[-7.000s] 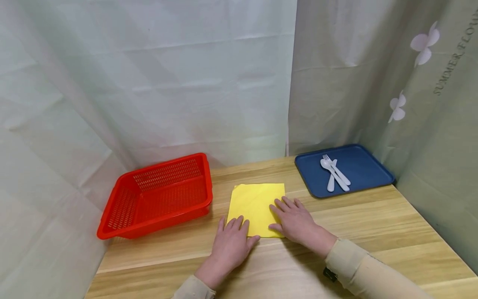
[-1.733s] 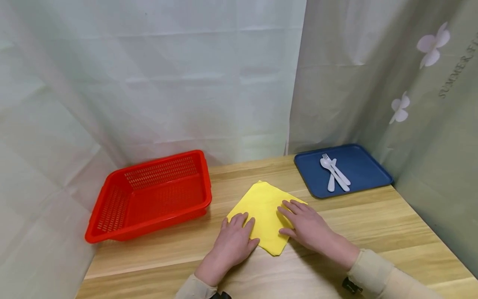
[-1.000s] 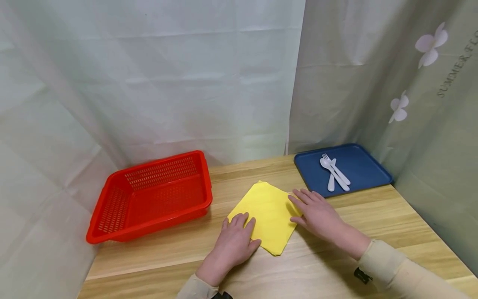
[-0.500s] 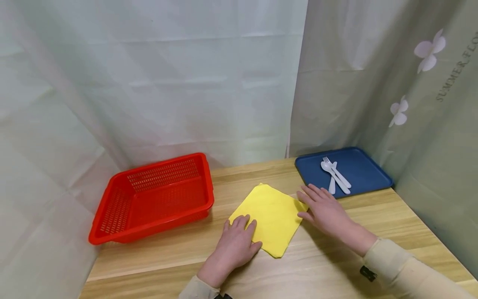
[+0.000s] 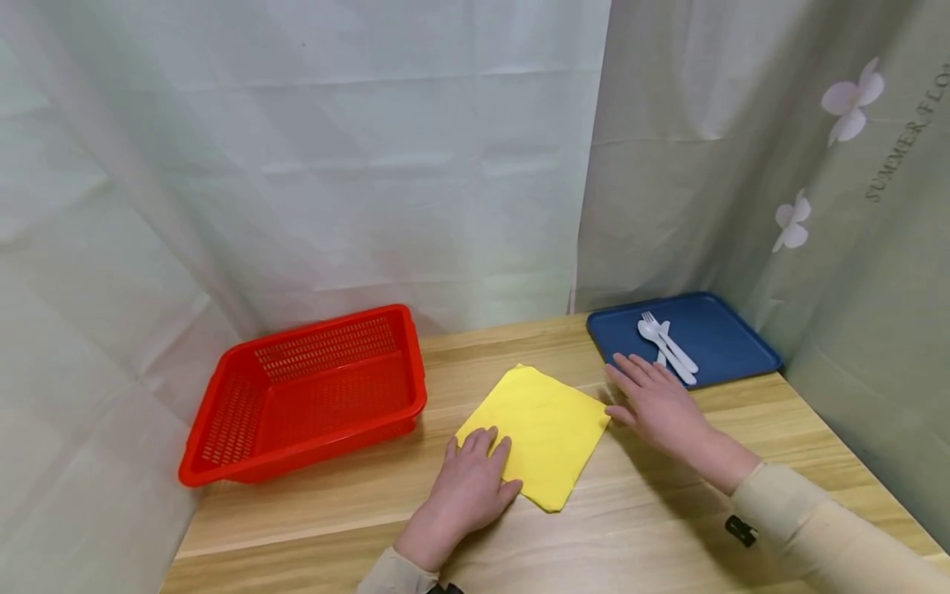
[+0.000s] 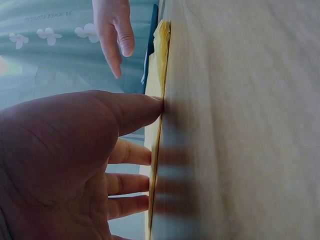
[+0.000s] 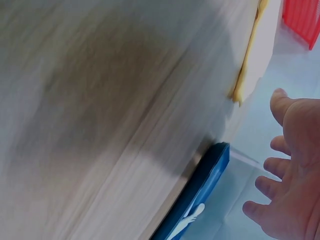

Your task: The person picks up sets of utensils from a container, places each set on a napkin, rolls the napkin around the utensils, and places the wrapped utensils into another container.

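Observation:
A folded yellow cloth (image 5: 545,429) lies flat on the wooden table, turned so that one corner points toward the person. My left hand (image 5: 471,487) rests on its left corner; in the left wrist view the thumb and fingertips touch the cloth's thin layered edge (image 6: 161,60). Just past the cloth's right corner, my right hand (image 5: 660,408) hovers with fingers extended and nothing held. Its fingertips overlap the near edge of the blue tray (image 5: 731,338) in the head view. The right wrist view shows this hand (image 7: 300,175) apart from cloth and tray.
On the tray lie a white plastic spoon (image 5: 671,356), a fork (image 5: 681,353) and a third white utensil partly hidden by them and my right hand. A red perforated basket (image 5: 312,454) stands at the left. Pale curtains (image 5: 416,165) hang around the table's back and sides.
The cloth has turned from square-on to a diamond since the earliest frame. My right hand has since slid rightward off it toward the tray; my left hand stays on the cloth.

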### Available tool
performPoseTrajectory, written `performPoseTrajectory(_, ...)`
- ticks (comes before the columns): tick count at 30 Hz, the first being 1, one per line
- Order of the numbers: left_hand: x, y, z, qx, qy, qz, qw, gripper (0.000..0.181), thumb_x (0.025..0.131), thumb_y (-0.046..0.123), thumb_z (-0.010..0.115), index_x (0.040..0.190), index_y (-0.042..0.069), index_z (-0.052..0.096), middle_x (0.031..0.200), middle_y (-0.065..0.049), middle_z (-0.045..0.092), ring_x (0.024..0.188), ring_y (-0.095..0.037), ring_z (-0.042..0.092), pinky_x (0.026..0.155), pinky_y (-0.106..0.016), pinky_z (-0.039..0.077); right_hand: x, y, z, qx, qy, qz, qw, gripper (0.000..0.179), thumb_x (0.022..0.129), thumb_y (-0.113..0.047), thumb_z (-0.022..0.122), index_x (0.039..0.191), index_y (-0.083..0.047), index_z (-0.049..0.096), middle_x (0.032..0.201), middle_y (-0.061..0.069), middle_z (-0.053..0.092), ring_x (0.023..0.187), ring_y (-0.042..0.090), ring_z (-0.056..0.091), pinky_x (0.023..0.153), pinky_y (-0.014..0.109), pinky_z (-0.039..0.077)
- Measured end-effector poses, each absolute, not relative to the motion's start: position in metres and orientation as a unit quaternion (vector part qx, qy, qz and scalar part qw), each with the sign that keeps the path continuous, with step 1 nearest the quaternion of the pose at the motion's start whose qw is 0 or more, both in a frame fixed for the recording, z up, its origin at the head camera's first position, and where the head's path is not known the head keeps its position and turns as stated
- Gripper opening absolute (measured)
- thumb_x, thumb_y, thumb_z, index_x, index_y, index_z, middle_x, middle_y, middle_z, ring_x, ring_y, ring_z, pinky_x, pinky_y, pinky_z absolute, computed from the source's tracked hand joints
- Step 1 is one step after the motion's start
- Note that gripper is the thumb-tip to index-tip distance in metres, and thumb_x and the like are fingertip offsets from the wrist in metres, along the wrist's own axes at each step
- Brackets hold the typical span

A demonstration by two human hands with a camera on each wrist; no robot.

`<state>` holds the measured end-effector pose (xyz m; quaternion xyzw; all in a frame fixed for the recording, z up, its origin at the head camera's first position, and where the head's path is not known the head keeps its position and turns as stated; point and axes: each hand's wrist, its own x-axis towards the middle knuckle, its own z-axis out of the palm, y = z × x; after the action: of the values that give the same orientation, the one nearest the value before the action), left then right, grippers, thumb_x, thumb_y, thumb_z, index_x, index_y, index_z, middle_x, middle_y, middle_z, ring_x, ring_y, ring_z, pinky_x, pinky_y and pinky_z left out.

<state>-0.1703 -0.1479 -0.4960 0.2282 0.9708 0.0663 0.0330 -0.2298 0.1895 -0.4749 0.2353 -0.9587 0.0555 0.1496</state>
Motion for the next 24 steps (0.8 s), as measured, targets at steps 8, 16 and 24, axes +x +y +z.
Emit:
performPoseTrajectory(8, -0.170, -0.148, -0.497, 0.228, 0.971, 0.065, 0.030, 0.067, 0.104, 0.051, 0.073, 0.156, 0.009, 0.062, 0.160, -0.018, 0.054, 0.149, -0.040, 0.048, 0.119, -0.071, 0.037, -0.236, 0.199, -0.472, 0.220, -0.965, 0.041, 0.134, 0.068, 0.106, -0.036, 0.076, 0.160, 0.000, 0.055, 0.166, 0.025, 0.049, 0.153, 0.048, 0.045, 0.122, 0.068, 0.037)
performPoseTrajectory(16, -0.170, -0.148, -0.499, 0.228, 0.971, 0.062, 0.026, 0.067, 0.104, 0.051, 0.072, 0.156, 0.010, 0.062, 0.160, -0.017, 0.054, 0.149, -0.039, 0.048, 0.119, -0.071, 0.037, -0.244, 0.209, -0.474, 0.211, -0.966, 0.042, 0.140, 0.067, 0.106, -0.034, 0.076, 0.158, 0.002, 0.056, 0.165, 0.027, 0.049, 0.152, 0.050, 0.045, 0.121, 0.068, 0.037)
performPoseTrajectory(24, -0.170, -0.149, -0.498, 0.229, 0.971, 0.064, 0.025, 0.066, 0.104, 0.050, 0.073, 0.156, 0.010, 0.062, 0.160, -0.018, 0.054, 0.149, -0.040, 0.048, 0.119, -0.071, 0.037, -0.249, 0.221, -0.474, 0.198, -0.970, 0.033, 0.139, 0.066, 0.106, -0.035, 0.075, 0.156, 0.003, 0.057, 0.163, 0.028, 0.050, 0.150, 0.051, 0.048, 0.122, 0.070, 0.036)
